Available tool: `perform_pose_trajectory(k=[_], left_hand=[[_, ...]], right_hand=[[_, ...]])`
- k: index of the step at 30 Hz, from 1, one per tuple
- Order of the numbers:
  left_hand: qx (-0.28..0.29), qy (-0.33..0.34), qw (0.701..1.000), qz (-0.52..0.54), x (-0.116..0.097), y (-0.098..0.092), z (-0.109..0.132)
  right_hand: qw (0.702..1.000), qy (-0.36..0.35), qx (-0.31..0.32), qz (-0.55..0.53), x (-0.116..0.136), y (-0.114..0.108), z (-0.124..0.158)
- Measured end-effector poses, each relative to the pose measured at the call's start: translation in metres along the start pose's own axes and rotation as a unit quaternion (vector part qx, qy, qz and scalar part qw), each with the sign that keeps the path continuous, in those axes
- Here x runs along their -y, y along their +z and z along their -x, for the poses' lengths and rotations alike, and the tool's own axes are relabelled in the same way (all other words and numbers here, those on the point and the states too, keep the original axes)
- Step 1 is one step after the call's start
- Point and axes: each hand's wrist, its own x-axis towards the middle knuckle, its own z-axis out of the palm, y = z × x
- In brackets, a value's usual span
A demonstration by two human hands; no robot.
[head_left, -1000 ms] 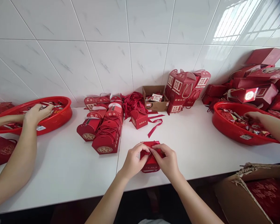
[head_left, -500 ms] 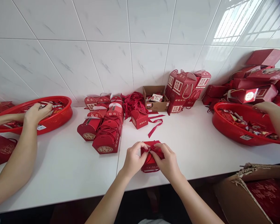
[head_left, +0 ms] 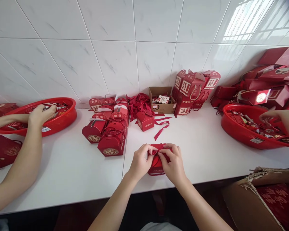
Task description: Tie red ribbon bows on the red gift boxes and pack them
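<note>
A small red gift box (head_left: 156,170) sits near the front edge of the white table. Over its top, my left hand (head_left: 142,159) and my right hand (head_left: 172,160) pinch a dark red ribbon (head_left: 161,147), fingertips almost touching. The fingers hide most of the ribbon's middle and the box's top. Behind the box, a loose ribbon strip (head_left: 162,131) lies on the table. A single closed red box (head_left: 145,121) stands beyond it, in front of a heap of red ribbons (head_left: 139,104).
Rows of red boxes (head_left: 110,144) stand to the left. A small carton (head_left: 163,109) and stacked boxes (head_left: 191,86) line the wall. Other people's hands reach into the left red basket (head_left: 62,123) and right red basket (head_left: 240,136). A large carton (head_left: 240,195) stands front right.
My hands stay on the ribbon with small finger movements. At the right basket, the other person's hand has reached lower into the contents. The whole view has shifted slightly.
</note>
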Motion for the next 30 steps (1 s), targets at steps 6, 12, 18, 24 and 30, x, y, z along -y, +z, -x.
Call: perform_pose_trajectory(k=[6,12,18,24,30], left_hand=[[-0.013,0.009,1.000,0.013,0.003,0.005,-0.002],[-0.069,0.019,0.997,-0.005,0.000,0.006,-0.004],[-0.042,0.036,0.998,-0.035,-0.002,0.004,-0.001],[-0.006,0.036,0.999,-0.036,0.001,-0.003,-0.005],[0.064,0.050,0.996,-0.045,-0.004,-0.016,-0.009]], right_hand=[[0.969,0.146,0.107,-0.168,0.002,-0.002,-0.005],[0.940,0.195,0.084,-0.267,0.006,0.000,-0.004],[0.945,0.185,0.079,-0.258,0.006,-0.005,-0.002],[0.982,0.105,0.113,-0.105,-0.005,-0.030,-0.004],[0.980,0.001,0.171,0.102,0.003,-0.065,-0.007]])
